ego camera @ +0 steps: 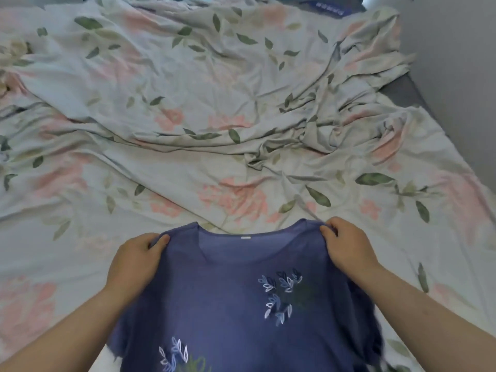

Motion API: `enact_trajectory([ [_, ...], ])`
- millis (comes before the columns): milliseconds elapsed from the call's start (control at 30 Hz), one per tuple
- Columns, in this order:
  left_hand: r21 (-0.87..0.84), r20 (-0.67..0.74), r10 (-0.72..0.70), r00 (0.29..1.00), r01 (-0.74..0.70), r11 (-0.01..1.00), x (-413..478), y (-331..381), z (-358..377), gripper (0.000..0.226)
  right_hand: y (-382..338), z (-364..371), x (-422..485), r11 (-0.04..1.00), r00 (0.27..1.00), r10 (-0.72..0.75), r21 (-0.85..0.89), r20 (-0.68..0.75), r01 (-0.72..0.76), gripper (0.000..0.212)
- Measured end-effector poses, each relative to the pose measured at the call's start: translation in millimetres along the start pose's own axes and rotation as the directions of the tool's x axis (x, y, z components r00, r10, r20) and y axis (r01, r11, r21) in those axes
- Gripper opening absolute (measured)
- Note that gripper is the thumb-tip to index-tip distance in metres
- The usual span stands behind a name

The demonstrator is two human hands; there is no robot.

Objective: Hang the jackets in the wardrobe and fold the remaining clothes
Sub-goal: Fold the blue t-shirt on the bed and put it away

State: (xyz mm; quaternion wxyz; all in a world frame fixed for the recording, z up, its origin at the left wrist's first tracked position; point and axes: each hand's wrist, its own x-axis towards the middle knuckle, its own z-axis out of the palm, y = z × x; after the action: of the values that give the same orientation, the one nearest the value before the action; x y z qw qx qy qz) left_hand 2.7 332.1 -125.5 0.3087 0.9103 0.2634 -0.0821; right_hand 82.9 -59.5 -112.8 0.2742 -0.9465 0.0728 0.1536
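Hands, left hand and right hand, pinch the shoulders of a blue leaf-embroidered cotton T-shirt, spreading it over the floral bedsheet for folding.

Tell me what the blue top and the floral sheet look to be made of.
Blue top: thin, matte knit, likely cotton jersey; it drapes limply from both hands, with leaf motifs that look stitched or printed. Floral sheet: light woven fabric, probably cotton; soft creases, no sheen.

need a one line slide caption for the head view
Both hands, left and right, grip a purple top by its shoulders over a floral bedsheet.
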Motion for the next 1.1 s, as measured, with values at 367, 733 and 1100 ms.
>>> enact_trajectory([
  [367,0.316,-0.327,0.308,0.893,-0.204,0.927,175,31,72,0.039,-6,66,170,0.889,0.835,-0.402,-0.379,-0.375,0.258,0.027],
  [733,0.4,-0.365,0.309,0.878,-0.151,0.904,239,39,84,0.042,-14,69,259,0.863,0.803,-0.455,-0.414,-0.384,0.291,0.021],
  [1100,0.407,-0.338,0.245,0.909,-0.094,0.909,240,38,86,0.042,-15,40,237,0.912,0.879,-0.41,-0.119,-0.244,0.392,0.023],
])
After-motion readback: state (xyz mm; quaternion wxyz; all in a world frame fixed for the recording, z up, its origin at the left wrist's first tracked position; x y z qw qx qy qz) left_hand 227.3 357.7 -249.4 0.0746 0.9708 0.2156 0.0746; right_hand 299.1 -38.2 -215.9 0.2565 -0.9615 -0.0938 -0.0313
